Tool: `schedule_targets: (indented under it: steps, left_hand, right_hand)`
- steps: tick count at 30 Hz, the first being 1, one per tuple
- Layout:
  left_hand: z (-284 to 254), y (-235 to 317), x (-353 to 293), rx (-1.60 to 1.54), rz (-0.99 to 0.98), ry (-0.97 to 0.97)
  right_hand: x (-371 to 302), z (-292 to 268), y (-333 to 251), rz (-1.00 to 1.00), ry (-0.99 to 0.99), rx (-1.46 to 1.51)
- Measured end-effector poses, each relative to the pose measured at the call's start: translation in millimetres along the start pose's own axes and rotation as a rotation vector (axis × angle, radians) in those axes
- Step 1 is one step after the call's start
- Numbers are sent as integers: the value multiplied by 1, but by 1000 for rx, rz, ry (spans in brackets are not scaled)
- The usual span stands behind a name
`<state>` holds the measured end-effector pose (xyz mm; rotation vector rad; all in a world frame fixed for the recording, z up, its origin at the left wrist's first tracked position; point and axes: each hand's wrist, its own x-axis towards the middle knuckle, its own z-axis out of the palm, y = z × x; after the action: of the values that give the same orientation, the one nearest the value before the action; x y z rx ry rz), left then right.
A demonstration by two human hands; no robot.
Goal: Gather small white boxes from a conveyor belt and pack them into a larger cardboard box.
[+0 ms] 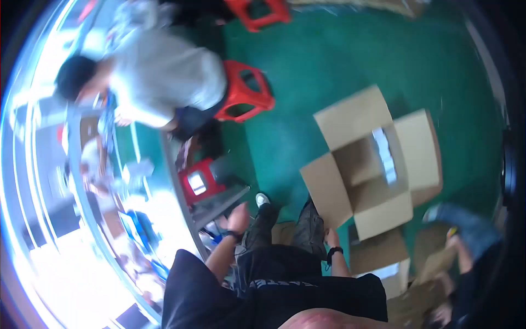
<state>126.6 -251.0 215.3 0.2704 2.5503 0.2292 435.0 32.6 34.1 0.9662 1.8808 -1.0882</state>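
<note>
My left hand [238,219] is out beside the edge of the workbench [183,197], blurred, with its fingers apart and nothing visible in them. My right hand [332,238] hangs by my right thigh, close to the lower corner of a flap of a large open cardboard box [378,164]. Whether it touches that flap I cannot tell, and its fingers are mostly hidden. The box's flaps are spread outward. Inside, along one wall, lies a whitish strip [385,156].
A person in a light shirt [164,77] sits on a red stool [249,93] at the bench. A red case [200,181] is under the bench edge. Another person [466,247] handles cardboard at the lower right, beside a second open carton [381,255]. A further red stool [260,13] stands far off.
</note>
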Motion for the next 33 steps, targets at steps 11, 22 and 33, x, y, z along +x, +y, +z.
schedule_targets:
  steps: [11,22,33]
  left_hand:
    - [39,-228,-394,-405,-1310,899]
    - [8,-314,-465,-81,-1420,1270]
    - [46,-390,-508,-371,-1259,623]
  right_hand:
    - [113,-83,-30,-452,-196,-388]
    - [12,48,-380,-564,-395,-253]
    - [-166,153,-718,-1440,-491,-831]
